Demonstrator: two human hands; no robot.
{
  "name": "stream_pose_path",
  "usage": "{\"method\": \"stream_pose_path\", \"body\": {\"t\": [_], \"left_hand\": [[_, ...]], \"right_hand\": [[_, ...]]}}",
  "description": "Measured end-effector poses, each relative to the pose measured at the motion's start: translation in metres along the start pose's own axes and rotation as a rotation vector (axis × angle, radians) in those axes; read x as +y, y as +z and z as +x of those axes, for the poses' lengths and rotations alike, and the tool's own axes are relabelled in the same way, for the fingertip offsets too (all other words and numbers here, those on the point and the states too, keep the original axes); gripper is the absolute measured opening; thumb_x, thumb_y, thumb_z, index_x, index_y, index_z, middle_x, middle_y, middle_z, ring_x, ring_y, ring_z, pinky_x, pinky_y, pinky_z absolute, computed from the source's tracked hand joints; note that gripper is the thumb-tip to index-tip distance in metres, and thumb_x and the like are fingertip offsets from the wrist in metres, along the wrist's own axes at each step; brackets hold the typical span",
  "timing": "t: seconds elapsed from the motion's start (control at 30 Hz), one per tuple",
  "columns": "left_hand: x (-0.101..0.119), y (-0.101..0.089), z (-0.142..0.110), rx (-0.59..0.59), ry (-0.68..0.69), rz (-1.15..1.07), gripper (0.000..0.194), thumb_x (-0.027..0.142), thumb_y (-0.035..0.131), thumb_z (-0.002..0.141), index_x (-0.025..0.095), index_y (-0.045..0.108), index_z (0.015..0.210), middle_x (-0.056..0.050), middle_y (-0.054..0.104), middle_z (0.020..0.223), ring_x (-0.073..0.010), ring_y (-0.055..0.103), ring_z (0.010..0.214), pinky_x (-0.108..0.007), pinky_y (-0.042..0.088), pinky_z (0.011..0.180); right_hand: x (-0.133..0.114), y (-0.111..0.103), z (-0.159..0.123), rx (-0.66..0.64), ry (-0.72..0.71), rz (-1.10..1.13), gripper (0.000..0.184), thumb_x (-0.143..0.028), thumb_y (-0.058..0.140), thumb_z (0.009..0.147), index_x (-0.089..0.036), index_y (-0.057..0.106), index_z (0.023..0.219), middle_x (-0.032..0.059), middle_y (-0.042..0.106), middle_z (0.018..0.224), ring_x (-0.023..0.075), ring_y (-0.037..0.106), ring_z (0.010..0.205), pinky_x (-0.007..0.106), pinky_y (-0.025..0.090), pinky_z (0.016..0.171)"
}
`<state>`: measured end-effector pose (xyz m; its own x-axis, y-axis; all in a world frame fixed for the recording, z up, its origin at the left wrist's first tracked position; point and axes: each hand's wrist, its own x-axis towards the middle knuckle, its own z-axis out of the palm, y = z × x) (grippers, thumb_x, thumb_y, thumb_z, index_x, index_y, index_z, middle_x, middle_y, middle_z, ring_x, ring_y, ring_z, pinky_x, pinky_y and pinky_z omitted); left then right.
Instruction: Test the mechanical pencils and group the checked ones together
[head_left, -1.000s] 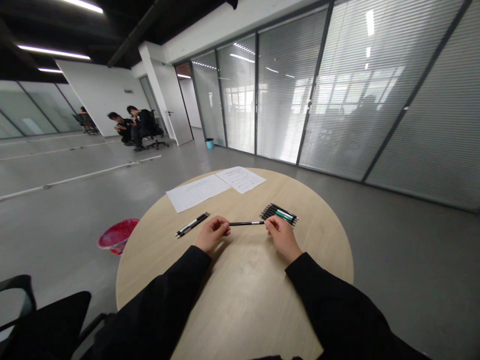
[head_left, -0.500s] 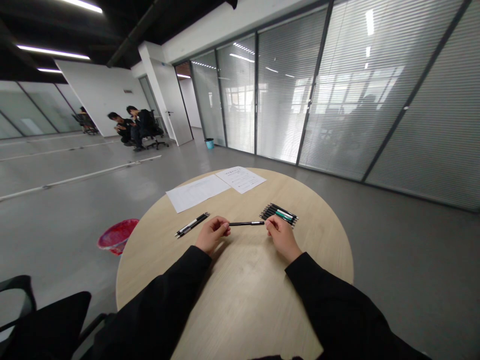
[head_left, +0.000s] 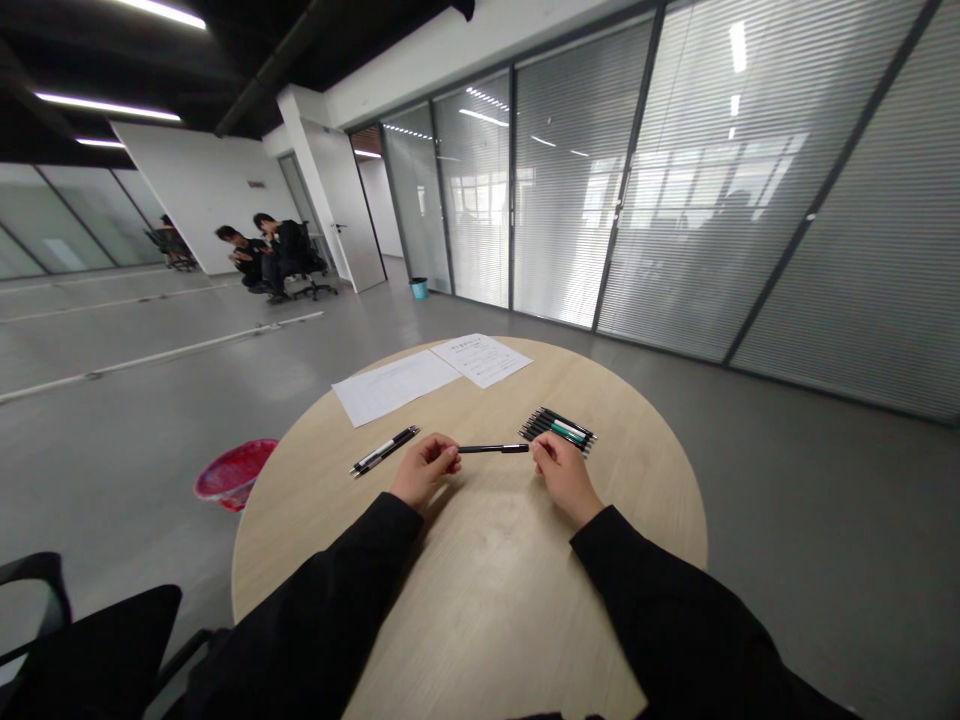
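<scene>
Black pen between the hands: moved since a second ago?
No: the black pen keeps the same place relative to the bundle of pens; no visible shift.

A slim black pen (head_left: 491,448) against a pale, wood-grained tabletop (head_left: 487,610); nearby, black pens with green and white markings (head_left: 559,430) and a black-and-white pair (head_left: 384,450). Black sleeves (head_left: 315,610) fill the foreground, with white paper sheets (head_left: 395,388), a red wastebasket (head_left: 234,474), a teal bin (head_left: 419,288) and grey striped blinds (head_left: 675,200) beyond.
</scene>
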<state>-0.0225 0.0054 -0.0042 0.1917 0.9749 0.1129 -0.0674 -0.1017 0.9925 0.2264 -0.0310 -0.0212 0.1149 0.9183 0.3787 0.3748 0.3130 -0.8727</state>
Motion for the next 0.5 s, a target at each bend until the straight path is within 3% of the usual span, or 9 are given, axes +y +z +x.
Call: {"method": "stream_pose_path", "body": {"t": [0.17,0.33,0.5], "left_hand": [[-0.0003,0.0009,-0.0001,0.004,0.011,0.013,0.036,0.045,0.079,0.068,0.015,0.060,0.076,0.001,0.063,0.063,-0.0124,0.059,0.057,-0.027,0.047,0.060],[-0.0003,0.0019,-0.0004,0.021,0.014,-0.001,0.036,0.045,0.079,0.068,0.015,0.060,0.076,0.001,0.063,0.063,-0.0120,0.060,0.057,-0.026,0.047,0.059],[0.0004,0.0023,-0.0008,0.032,0.004,0.003,0.037,0.046,0.079,0.068,0.015,0.059,0.076,0.001,0.063,0.063,-0.0120,0.059,0.057,-0.026,0.047,0.060]], "right_hand": [[0.0023,0.0010,0.0007,0.020,0.009,0.041,0.026,-0.040,0.051,0.090,-0.019,0.061,0.078,-0.0013,0.056,0.063,0.0146,0.053,0.057,0.026,0.039,0.055],[0.0053,0.0028,0.0024,0.026,0.019,0.104,0.025,-0.040,0.056,0.085,-0.018,0.067,0.093,0.0036,0.067,0.079,0.0163,0.058,0.064,0.028,0.045,0.060],[0.0098,0.0043,0.0030,0.039,-0.002,0.096,0.024,-0.038,0.059,0.083,-0.018,0.068,0.092,0.0053,0.068,0.082,0.0169,0.058,0.066,0.028,0.047,0.060]]}}
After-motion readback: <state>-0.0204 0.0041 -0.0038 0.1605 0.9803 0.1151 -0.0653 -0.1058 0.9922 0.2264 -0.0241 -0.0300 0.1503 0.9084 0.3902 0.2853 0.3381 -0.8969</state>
